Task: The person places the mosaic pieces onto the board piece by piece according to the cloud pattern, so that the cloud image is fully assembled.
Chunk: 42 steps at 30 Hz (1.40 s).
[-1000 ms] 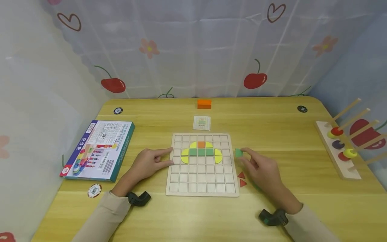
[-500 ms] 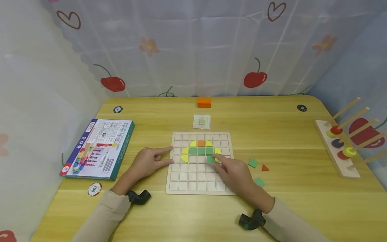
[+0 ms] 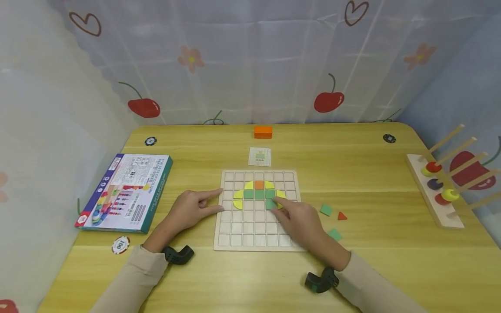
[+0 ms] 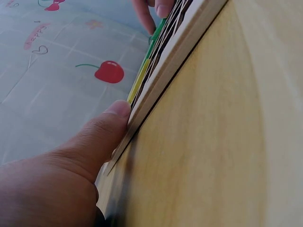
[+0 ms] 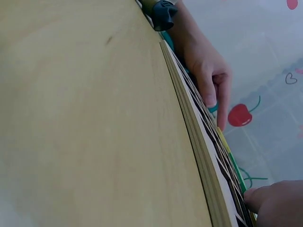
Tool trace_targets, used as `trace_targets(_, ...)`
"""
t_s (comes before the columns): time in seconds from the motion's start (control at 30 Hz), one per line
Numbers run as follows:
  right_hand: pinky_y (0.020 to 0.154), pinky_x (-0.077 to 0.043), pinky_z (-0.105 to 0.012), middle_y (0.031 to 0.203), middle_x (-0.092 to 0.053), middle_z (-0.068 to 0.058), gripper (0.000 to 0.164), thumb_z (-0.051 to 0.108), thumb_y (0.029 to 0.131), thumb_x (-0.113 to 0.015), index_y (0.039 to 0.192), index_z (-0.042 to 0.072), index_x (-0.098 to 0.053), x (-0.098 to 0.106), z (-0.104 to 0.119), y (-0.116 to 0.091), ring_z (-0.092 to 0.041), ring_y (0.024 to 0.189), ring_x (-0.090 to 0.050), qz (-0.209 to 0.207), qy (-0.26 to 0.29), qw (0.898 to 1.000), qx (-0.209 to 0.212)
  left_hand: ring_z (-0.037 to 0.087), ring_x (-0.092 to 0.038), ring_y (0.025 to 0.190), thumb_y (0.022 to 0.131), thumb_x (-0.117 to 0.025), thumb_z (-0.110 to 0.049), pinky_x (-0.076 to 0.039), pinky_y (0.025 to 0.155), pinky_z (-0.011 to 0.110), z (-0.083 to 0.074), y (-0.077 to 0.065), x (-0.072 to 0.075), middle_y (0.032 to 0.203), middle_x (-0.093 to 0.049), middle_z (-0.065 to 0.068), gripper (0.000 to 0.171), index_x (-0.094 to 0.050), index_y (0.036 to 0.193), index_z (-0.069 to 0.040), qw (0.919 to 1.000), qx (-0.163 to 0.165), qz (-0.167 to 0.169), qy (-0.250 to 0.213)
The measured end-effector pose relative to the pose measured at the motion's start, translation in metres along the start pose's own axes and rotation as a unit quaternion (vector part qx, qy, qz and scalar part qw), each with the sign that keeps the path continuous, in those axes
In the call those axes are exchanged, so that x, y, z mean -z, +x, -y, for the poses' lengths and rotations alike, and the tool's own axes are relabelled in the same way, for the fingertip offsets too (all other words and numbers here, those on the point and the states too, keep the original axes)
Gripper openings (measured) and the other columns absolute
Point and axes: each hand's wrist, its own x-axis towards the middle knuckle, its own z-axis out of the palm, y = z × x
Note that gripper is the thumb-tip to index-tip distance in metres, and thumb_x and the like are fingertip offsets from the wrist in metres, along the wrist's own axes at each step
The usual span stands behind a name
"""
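Right hand [image 3: 300, 219] pinches a green square [image 3: 269, 204] on the grid board [image 3: 236, 227]; left hand [image 3: 191, 209], fingers extended, touches board's left edge. On board: orange square [image 3: 259, 185], yellow pieces [image 3: 238, 204], green row [image 3: 259, 194]. Probably left: two loose green tiles [image 3: 326, 210], red triangle [image 3: 342, 216], right of board.

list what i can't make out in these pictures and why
Head view, card: its print is too small to read.
Head view, green tile and right-side yellow pieces: partly covered by the right hand.
Head view, peg rack: nearest peg's tip cut off by the right edge.
Left wrist view, grid board: seen edge-on, so the layout on top is hidden.
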Motion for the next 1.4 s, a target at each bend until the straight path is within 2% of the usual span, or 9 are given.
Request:
trace_targets(0.33,0.045,-0.02,-0.021,0.051,-0.029,0.016,0.032,0.026,0.091,-0.08,0.119,0.011,-0.077,-0.003,0.001,0.001,0.0,0.048,-0.02,-0.003,-0.015,1.0,0.0,0.002,-0.027,0.051,0.09,-0.073,-0.056,-0.026,0.05,0.025,0.0,0.0,0.0,0.055,-0.035,-0.014,0.054,-0.069,0.135,-0.026,1.0,0.003,0.001,-0.005)
trace_targets(0.6,0.044,-0.02,-0.02,0.054,-0.029,0.017,0.032,0.02,0.09,-0.078,0.121,0.01,-0.076,0.003,-0.007,-0.006,0.001,0.049,-0.02,-0.028,0.002,0.999,0.033,0.002,-0.026,0.051,0.089,-0.074,-0.055,-0.026,0.05,0.025,0.001,-0.002,-0.001,0.055,-0.035,-0.013,0.053,-0.07,0.135,-0.027,1.0,0.008,0.0,-0.004)
trace_targets(0.73,0.043,-0.022,-0.02,0.055,-0.032,0.017,0.032,0.017,0.088,-0.08,0.118,0.011,-0.077,0.017,-0.021,-0.013,0.002,0.048,-0.023,-0.05,0.004,0.998,0.026,0.002,-0.026,0.051,0.09,-0.074,-0.054,-0.026,0.05,0.025,0.001,-0.002,-0.002,0.055,-0.035,-0.013,0.053,-0.069,0.135,-0.027,1.0,0.009,0.0,-0.004)
trace_targets(0.9,0.042,-0.027,-0.021,0.056,-0.038,0.017,0.028,0.011,0.086,-0.082,0.114,0.009,-0.078,0.045,-0.045,-0.024,0.003,0.047,-0.028,-0.071,-0.014,0.997,0.006,0.002,-0.026,0.05,0.09,-0.074,-0.054,-0.027,0.05,0.025,0.0,-0.001,-0.001,0.055,-0.035,-0.013,0.053,-0.069,0.135,-0.026,1.0,0.003,-0.001,-0.001)
trace_targets(1.0,0.042,-0.027,-0.021,0.056,-0.037,0.017,0.025,0.01,0.086,-0.083,0.11,0.008,-0.078,0.061,-0.059,-0.033,0.002,0.046,-0.027,-0.075,-0.019,0.997,-0.014,0.002,-0.027,0.05,0.09,-0.074,-0.054,-0.027,0.049,0.025,0.0,-0.001,-0.001,0.055,-0.035,-0.013,0.054,-0.07,0.135,-0.026,1.0,0.004,-0.002,-0.001)
trace_targets(1.17,0.042,-0.025,-0.023,0.054,-0.034,0.017,0.024,0.02,0.088,-0.083,0.108,0.01,-0.079,0.082,-0.072,-0.045,0.0,0.045,-0.025,-0.036,-0.033,0.997,-0.052,0.002,-0.028,0.05,0.09,-0.074,-0.054,-0.027,0.05,0.025,0.001,0.0,0.0,0.055,-0.035,-0.013,0.054,-0.069,0.135,-0.026,1.0,0.004,-0.002,0.001)
trace_targets(1.4,0.046,-0.023,-0.024,0.053,-0.031,0.014,0.032,0.035,0.091,-0.08,0.109,0.009,-0.079,0.097,-0.075,-0.049,-0.003,0.048,-0.024,0.027,-0.064,0.993,-0.098,0.002,-0.027,0.05,0.09,-0.074,-0.054,-0.027,0.05,0.025,0.0,0.0,0.0,0.055,-0.035,-0.014,0.054,-0.069,0.135,-0.025,1.0,0.005,0.003,-0.004)
